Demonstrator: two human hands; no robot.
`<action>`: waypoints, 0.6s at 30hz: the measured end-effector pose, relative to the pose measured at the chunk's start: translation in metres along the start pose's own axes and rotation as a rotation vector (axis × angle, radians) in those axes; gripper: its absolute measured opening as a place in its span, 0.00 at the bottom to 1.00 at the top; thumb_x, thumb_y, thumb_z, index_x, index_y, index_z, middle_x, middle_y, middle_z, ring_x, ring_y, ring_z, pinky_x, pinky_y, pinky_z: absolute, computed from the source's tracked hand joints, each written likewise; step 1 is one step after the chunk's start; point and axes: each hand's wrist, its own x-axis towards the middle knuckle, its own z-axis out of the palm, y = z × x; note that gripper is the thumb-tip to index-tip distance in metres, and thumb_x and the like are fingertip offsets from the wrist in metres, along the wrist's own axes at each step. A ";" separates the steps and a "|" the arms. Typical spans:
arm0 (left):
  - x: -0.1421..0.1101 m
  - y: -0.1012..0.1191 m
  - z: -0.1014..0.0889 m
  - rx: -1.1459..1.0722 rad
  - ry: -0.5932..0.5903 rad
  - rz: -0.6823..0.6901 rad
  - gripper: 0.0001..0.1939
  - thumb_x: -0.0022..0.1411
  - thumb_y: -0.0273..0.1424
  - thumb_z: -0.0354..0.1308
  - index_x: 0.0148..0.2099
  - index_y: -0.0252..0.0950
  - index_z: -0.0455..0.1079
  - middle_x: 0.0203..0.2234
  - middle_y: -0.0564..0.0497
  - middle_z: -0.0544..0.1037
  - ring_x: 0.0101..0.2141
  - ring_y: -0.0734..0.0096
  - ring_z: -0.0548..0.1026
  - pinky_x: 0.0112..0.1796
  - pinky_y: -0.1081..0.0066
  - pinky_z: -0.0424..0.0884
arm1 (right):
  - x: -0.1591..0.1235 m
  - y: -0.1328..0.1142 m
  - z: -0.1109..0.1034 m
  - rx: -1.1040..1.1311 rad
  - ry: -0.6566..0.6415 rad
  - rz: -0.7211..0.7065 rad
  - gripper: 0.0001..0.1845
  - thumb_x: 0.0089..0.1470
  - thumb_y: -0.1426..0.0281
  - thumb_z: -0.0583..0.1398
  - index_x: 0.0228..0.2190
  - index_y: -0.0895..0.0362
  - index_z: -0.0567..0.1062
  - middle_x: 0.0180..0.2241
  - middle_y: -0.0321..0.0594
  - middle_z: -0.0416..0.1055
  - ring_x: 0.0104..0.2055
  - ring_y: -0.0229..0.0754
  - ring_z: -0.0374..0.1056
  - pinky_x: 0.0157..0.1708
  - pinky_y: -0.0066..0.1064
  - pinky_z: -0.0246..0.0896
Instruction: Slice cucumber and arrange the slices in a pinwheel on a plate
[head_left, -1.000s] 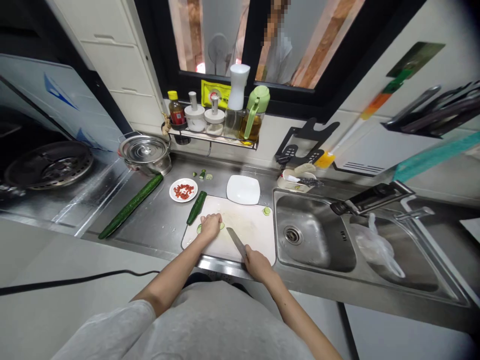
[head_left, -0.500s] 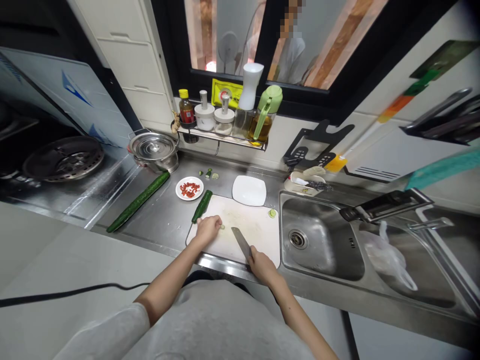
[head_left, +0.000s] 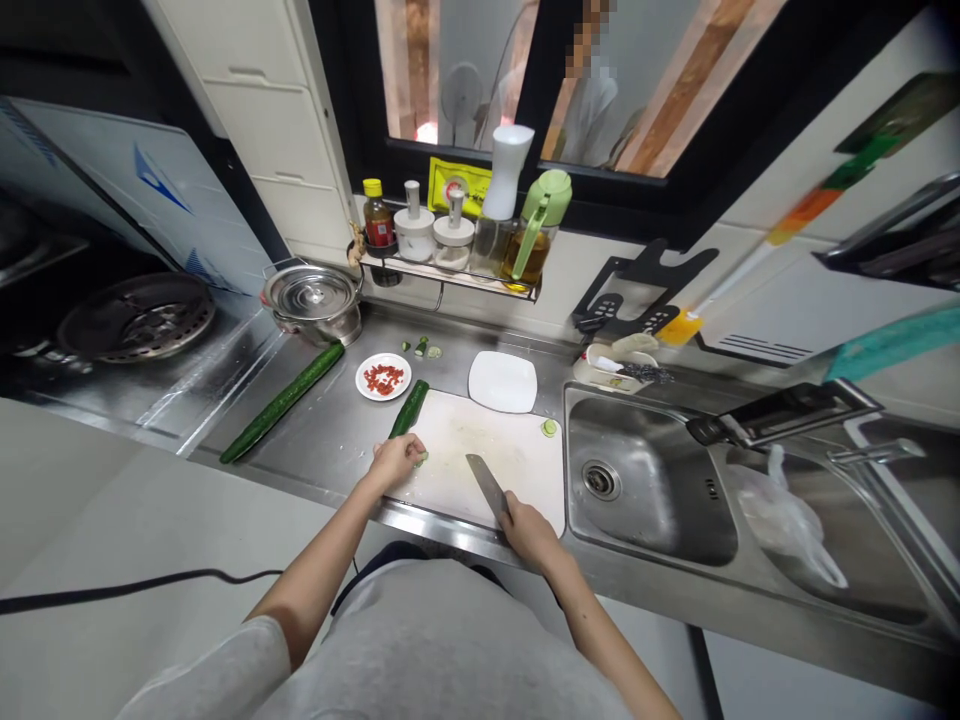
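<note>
My right hand is closed round the handle of a kitchen knife, its blade pointing away from me over the white cutting board. At the board's left side my left hand has its fingers pinched on a small pale-green piece, perhaps a cucumber end. Just beyond that hand lies a cut length of cucumber along the board's left edge. A few cucumber slices rest in the board's far right corner.
Behind the board stand a white square plate and a round plate of chopped red bits. Small cucumber scraps lie beyond. A whole cucumber lies left, near a lidded steel pot. The sink borders the board's right.
My left hand has moved left with the small pale-green piece, from over the board to its left edge. My right hand keeps the knife in nearly the same place.
</note>
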 end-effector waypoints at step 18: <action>-0.009 -0.010 0.013 0.259 0.272 0.110 0.12 0.64 0.30 0.49 0.43 0.40 0.74 0.41 0.46 0.76 0.45 0.61 0.70 0.42 0.64 0.56 | 0.005 0.019 0.017 0.244 0.248 -0.014 0.12 0.60 0.68 0.50 0.45 0.57 0.64 0.32 0.43 0.74 0.36 0.43 0.69 0.31 0.27 0.49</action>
